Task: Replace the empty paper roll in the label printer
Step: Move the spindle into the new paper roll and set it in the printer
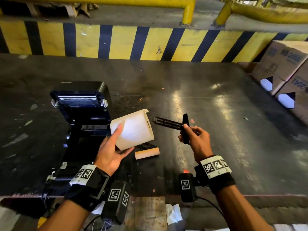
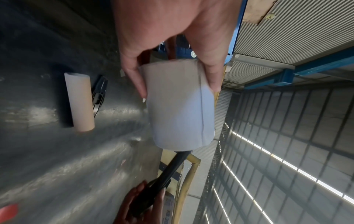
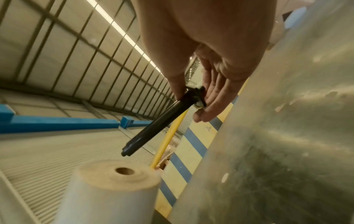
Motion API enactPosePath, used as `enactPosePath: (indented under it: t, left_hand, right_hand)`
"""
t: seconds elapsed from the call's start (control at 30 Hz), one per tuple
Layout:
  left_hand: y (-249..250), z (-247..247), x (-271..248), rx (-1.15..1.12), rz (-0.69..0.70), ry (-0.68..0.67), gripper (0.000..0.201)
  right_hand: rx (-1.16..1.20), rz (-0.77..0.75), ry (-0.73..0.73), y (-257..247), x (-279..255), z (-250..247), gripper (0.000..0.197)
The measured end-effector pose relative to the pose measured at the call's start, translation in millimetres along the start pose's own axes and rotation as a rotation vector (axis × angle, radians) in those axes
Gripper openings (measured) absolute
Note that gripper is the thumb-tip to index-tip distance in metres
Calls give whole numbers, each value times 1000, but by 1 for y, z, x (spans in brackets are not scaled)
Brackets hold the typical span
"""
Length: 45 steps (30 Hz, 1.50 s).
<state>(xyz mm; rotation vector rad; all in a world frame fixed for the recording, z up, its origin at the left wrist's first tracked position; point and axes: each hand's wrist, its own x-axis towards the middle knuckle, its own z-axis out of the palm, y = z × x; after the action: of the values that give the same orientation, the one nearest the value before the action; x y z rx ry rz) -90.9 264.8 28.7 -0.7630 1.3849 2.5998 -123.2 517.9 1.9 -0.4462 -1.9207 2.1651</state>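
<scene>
My left hand (image 1: 115, 144) grips a full white label roll (image 1: 135, 129) above the dark floor, thumb and fingers round its sides; the same roll (image 2: 180, 109) fills the left wrist view. My right hand (image 1: 193, 135) holds a black spindle (image 1: 168, 123) by its round end flange, shaft pointing left at the roll's core hole (image 3: 125, 171), a short gap away. The spindle (image 3: 153, 125) shows in the right wrist view, tip just above the roll (image 3: 114, 189). The black label printer (image 1: 83, 117) stands open at the left. An empty brown cardboard core (image 1: 147, 153) lies on the floor below the roll.
A black plastic part (image 2: 99, 91) lies beside the empty core (image 2: 79, 101). Cardboard boxes (image 1: 286, 67) stand at the right. A yellow-and-black striped curb (image 1: 133, 42) with yellow rails runs along the back. Crumpled white paper (image 1: 173, 213) lies near my feet.
</scene>
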Motion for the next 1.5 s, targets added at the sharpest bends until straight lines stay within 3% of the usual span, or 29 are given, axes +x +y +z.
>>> enactPosePath:
  t: [0.13,0.2,0.33,0.4,0.53,0.7,0.8,0.93,1.03,1.1,1.2,1.27,1.33,1.37,1.43,1.5]
  left_hand:
    - [-2,7,-1,-33,-15,-56,36]
    - [-1,10,-2,-44,-28,-76,43]
    - [2,13,-2,13,11,-81,69]
    - [2,13,0,41,31,-71,72]
    - [0,20,-2,73,45,-68,77]
    - [-3,28,-5,141,101,-39,75]
    - [-4,30,-4,153,104,-31,72]
    - [-7,38,-2,173,96,-27,67]
    - [-10,51,-2,210,120,-41,49]
    - [-11,60,-1,268,123,-60,42]
    - [-2,66,10,377,70,-159,42]
    - [8,65,28,479,-5,-218,45]
    - [10,58,55,636,18,-167,33]
    - [7,53,70,808,106,-112,22]
    - [-7,43,105,1294,284,-84,18]
    - [-22,38,124,1793,300,-185,25]
  right_hand:
    - [-18,-26,-45,-5,-9,4,18]
    - [-66,-68,-42,-3,-9,0,26]
    - [-233,-364,-4,-15,-10,-2,13]
    - [-348,-480,-51,-22,-12,4,21]
    - [-439,-534,-217,-16,-20,23,32]
    - [-456,-522,-318,-8,-32,34,31]
    - [-431,-461,-309,-9,-30,34,30]
    - [-172,-174,-404,-17,-27,42,67]
    - [-68,-121,-445,-19,-27,54,55]
    - [4,-108,-380,-16,-22,58,50]
    - [79,-65,-289,-18,-12,55,27]
    - [109,0,-251,-19,-4,49,20]
    - [142,60,-216,-17,2,41,24]
    - [149,88,-199,-15,4,36,27]
    - [154,122,-183,-13,6,29,24]
    - [150,144,-176,-9,7,23,18]
